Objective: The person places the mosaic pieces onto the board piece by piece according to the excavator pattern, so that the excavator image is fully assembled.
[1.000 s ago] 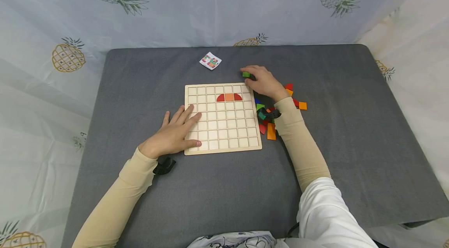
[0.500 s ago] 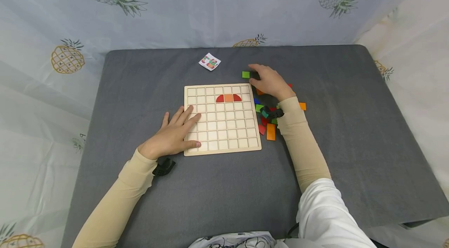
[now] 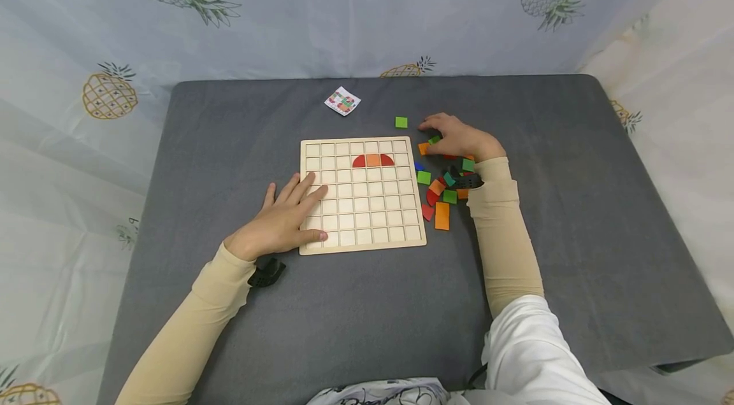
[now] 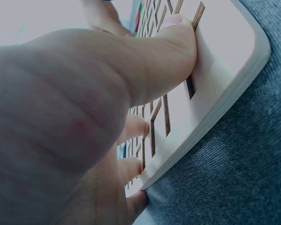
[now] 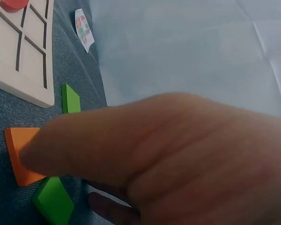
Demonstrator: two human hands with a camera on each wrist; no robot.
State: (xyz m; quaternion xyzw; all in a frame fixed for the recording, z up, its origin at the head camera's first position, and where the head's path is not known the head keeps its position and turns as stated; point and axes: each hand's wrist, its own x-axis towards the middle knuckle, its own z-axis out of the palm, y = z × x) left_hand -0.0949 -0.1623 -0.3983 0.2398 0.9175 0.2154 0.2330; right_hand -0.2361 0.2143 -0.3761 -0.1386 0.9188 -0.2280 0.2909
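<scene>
My left hand (image 3: 278,220) rests with spread fingers on the left side of a wooden grid board (image 3: 362,204); its thumb (image 4: 173,56) lies over the near corner. Two red quarter-round pieces (image 3: 359,162) flank an orange square (image 3: 373,160) in an upper row of the board. Right of the board, my right hand (image 3: 466,139) hovers over the loose pieces, thumb and fingers apart. In the right wrist view its thumb overlaps an orange piece (image 5: 23,154), beside a green piece (image 5: 54,201). A lone green square (image 3: 401,122) lies beyond the board's far right corner.
Several red, orange, green and blue pieces (image 3: 442,216) lie along the board's right edge, partly hidden under the right wrist. A small printed card (image 3: 343,101) with a coloured pattern sits near the back of the grey-covered table (image 3: 241,112).
My right hand has let go of the green square behind the board, then moved right and nearer to the loose pieces. The left hand has stayed on the board.
</scene>
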